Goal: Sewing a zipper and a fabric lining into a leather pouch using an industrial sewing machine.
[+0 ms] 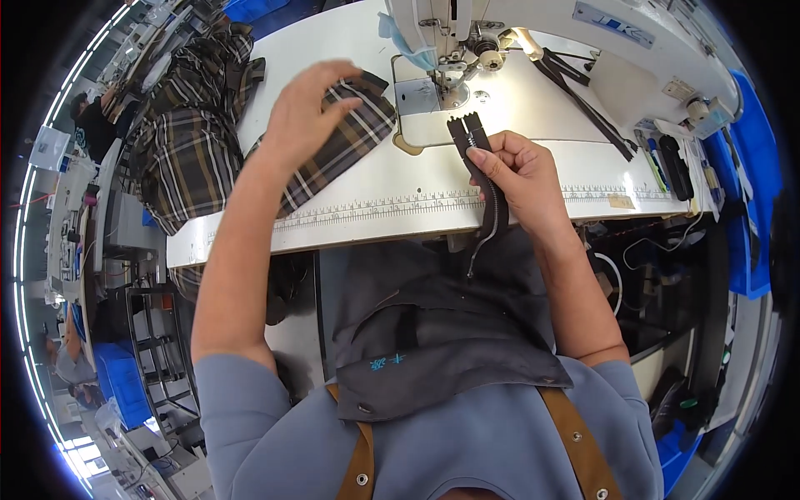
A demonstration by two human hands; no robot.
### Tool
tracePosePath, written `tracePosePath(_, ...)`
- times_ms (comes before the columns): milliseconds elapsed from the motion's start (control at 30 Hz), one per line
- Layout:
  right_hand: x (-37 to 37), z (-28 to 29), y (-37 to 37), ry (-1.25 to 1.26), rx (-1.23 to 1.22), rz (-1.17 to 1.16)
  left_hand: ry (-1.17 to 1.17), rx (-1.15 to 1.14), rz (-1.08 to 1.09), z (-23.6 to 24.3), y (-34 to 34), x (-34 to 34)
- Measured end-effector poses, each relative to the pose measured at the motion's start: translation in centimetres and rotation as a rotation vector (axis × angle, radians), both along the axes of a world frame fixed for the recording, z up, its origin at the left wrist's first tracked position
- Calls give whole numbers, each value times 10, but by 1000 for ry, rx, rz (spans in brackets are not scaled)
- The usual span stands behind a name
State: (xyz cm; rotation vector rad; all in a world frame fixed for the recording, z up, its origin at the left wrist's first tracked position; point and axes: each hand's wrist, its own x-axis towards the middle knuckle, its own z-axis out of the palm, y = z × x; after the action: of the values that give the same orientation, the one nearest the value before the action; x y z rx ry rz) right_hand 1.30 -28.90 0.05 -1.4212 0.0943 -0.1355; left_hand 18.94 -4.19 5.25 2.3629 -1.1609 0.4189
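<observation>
My right hand [523, 175] pinches a black zipper [495, 208] near its upper end, thumb on top. The zipper's jagged tape ends point toward the sewing machine, and its lower part hangs past the table's front edge with a pull dangling. Over on the left, my left hand [310, 112] rests on a dark plaid fabric piece [358, 125], its thumb apart and its fingers stretched over the far edge. That piece lies flat on the white table [333, 29], left of the sewing machine's needle area [452, 82]. Part of it is hidden under my hand and forearm.
A heap of plaid fabric [187, 146] covers the table's left end. More black zippers [587, 104] lie right of the needle. Pens [654, 162] stand at the right edge, near a blue bin [754, 192]. A measuring tape [367, 211] runs along the front edge.
</observation>
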Motion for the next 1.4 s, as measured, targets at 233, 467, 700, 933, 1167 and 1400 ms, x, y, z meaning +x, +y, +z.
tracePosePath(233,0,3,-3,40,-75,2,551,212,-13,-29,-29,77)
tracePosePath(467,-2,2,-6,-7,-91,-2,863,81,-139,-7,-35,-16)
tracePosePath(700,-12,6,14,-23,-304,87,974,-116,-291,24,-18,-87)
tracePosePath(933,-39,24,26,-158,-422,80,934,-100,-193,33,-18,-114)
tracePosePath(1167,-46,23,21,-233,-437,70,963,-216,-214,30,-22,-121)
tracePosePath(1400,-45,24,23,-241,-417,77,1022,-176,-203,32,-13,-119)
